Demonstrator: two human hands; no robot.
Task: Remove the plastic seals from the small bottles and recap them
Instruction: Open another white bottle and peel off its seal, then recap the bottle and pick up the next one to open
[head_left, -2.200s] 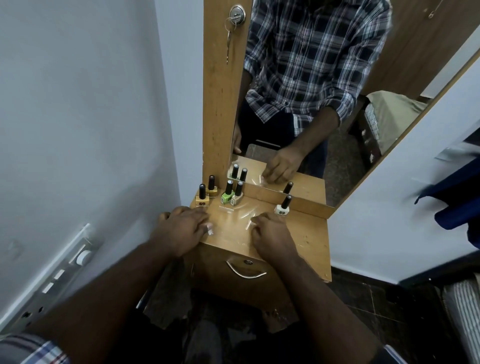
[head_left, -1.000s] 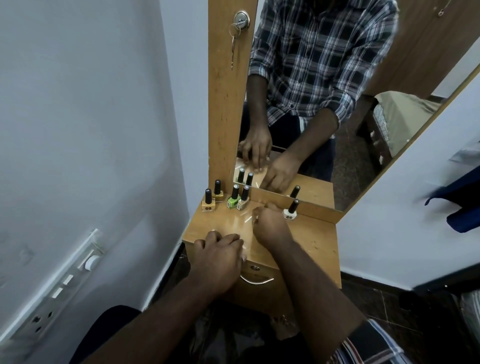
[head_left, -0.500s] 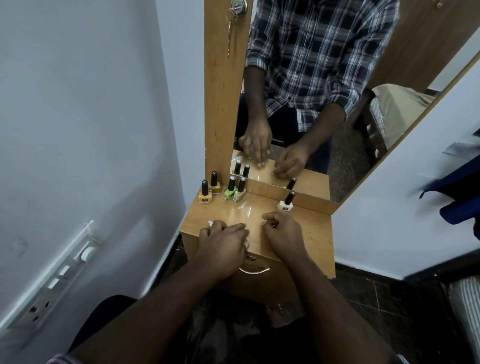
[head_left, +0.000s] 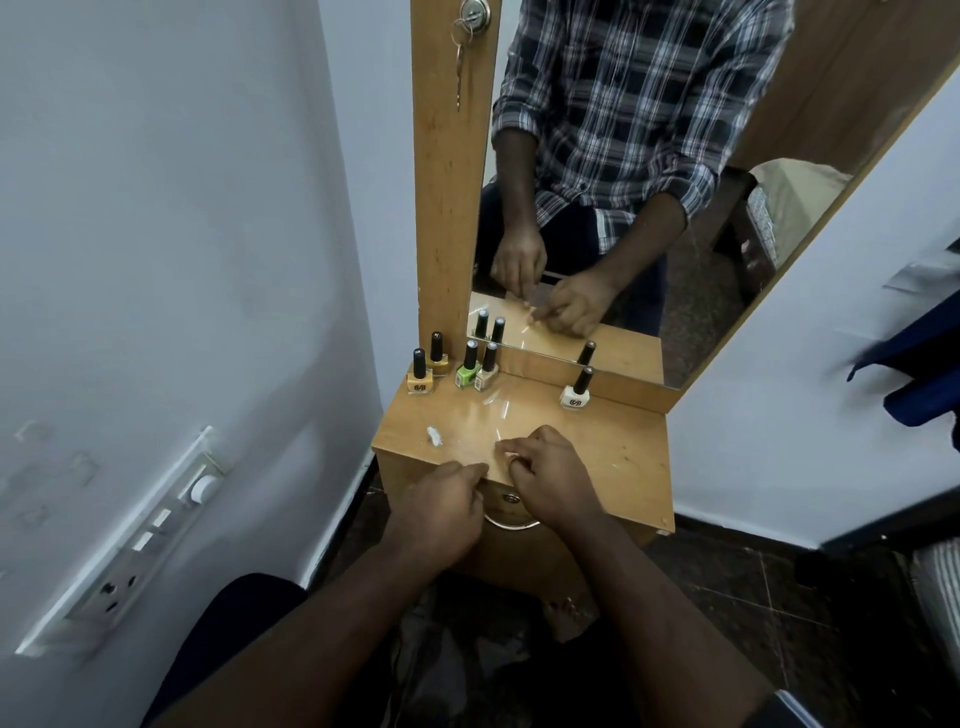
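Both hands have been drawn back to the table's (head_left: 613, 457) front edge; left hand (head_left: 441, 512) and right hand (head_left: 550, 480) are curled, contents unclear. 5 capped bottles (head_left: 470, 364) remain behind them; a white scrap (head_left: 434, 436) lies loose, so 1 seal seems removed.

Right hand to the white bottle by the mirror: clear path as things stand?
Probably yes. The white bottle stands alone at the back right of the tabletop, with bare wood between it and the right hand. That hand's fingers are curled, perhaps pinching something small, so it may need freeing first.
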